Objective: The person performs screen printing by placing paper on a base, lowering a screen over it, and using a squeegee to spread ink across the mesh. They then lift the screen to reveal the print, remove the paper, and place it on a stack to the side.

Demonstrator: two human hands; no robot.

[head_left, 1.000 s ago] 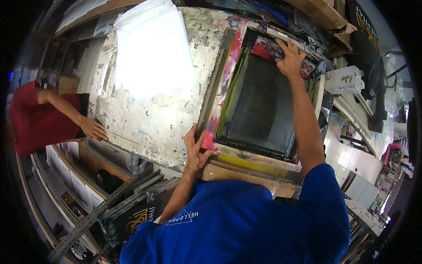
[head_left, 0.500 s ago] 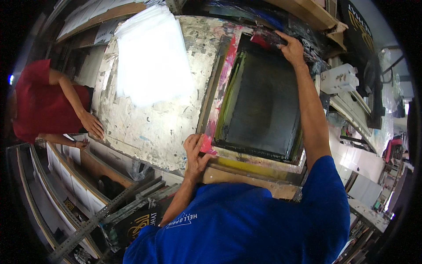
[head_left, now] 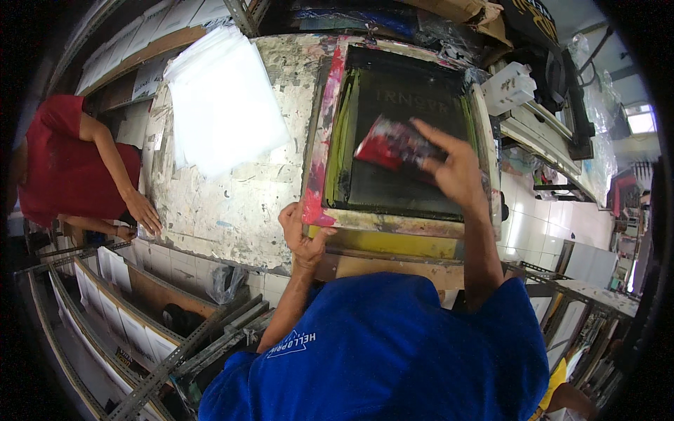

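Observation:
A screen-printing frame [head_left: 393,222] with a dark mesh lies on the worktable in front of me. Pink and red stains run along its left side, and faint lettering shows toward the far part of the mesh. My left hand [head_left: 303,235] grips the frame's near left corner, thumb at the near edge. In my right hand [head_left: 456,168] is a squeegee [head_left: 394,146], smeared red and dark and blurred by motion. It is tilted over the middle of the mesh; whether its blade touches is unclear. The fingers wrap its right part.
Left of the frame, white sheets [head_left: 225,105] are stacked on the stained worktable [head_left: 210,203]. A person in a red shirt [head_left: 70,161] rests a hand on the table's left edge. A white container [head_left: 507,89] stands right of the frame. Shelving [head_left: 133,302] fills the lower left.
My right hand has brought the squeegee from the far edge of the screen nearer to me, over the mesh. Lettering now shows on the mesh. My left hand stays at the corner; the view has shifted.

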